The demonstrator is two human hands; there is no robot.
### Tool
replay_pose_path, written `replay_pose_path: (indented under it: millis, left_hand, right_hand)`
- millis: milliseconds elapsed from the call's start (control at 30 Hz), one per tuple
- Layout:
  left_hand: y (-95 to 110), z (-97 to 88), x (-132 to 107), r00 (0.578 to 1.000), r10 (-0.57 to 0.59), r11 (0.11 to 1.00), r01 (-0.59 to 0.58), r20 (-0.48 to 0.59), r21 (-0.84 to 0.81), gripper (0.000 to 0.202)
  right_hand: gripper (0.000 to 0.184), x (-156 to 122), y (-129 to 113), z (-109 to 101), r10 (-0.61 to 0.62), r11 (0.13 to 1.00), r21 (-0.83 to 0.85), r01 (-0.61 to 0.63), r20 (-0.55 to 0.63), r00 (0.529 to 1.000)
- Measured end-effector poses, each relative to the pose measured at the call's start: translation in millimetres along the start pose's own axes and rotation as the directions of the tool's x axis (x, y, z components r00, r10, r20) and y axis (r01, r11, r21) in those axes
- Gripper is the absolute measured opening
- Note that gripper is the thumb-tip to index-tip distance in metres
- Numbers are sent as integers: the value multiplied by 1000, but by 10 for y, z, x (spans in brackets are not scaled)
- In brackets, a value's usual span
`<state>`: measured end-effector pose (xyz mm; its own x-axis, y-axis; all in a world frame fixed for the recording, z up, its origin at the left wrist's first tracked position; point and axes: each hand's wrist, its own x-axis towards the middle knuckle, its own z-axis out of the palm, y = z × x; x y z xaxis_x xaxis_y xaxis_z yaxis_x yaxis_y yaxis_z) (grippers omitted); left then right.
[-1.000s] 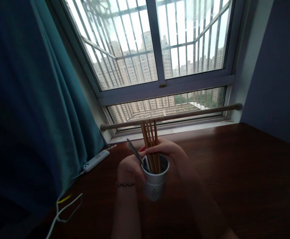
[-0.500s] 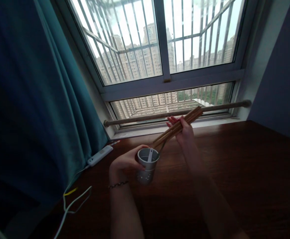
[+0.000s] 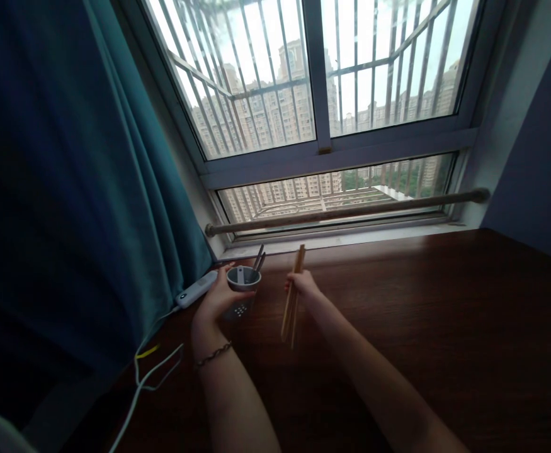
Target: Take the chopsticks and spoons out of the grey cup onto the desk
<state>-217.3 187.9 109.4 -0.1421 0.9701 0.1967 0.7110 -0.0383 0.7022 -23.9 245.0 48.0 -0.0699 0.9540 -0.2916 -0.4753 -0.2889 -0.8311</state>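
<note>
My left hand (image 3: 219,294) is wrapped round a grey utensil holder (image 3: 244,304) with small holes low in its side. Inside it stand a pale-handled utensil (image 3: 240,275) and thin dark sticks or handles (image 3: 259,258) that lean on the right rim. To the right, my right hand (image 3: 305,283) grips a bundle of wooden chopsticks (image 3: 289,316) near its middle, held apart from the holder. The bundle points steeply down, its lower ends slightly fanned over the dark wooden table (image 3: 398,314).
A white power strip (image 3: 197,289) lies at the table's left edge beside a blue-green curtain (image 3: 133,157). White cable (image 3: 138,396) and a yellow tie (image 3: 148,352) are nearer me. A rail (image 3: 351,211) runs along the barred window behind the table.
The utensil holder has moved left and away from me in my left hand. My right hand has drawn the chopsticks clear of it, lowered them and turned them more upright.
</note>
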Motion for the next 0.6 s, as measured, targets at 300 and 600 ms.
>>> replay_pose_path:
  millis: [300,600]
  left_hand:
    - [-574,-19,42,987,-159,982,156,23,105,85]
    - [-606,37,106,996,-62,998,59,71,36,91]
  right_hand:
    - [25,49,1010,355,-172,865,-493,95,-112,979]
    - [73,-36,1107,332,-441,707,-607,363,22,897]
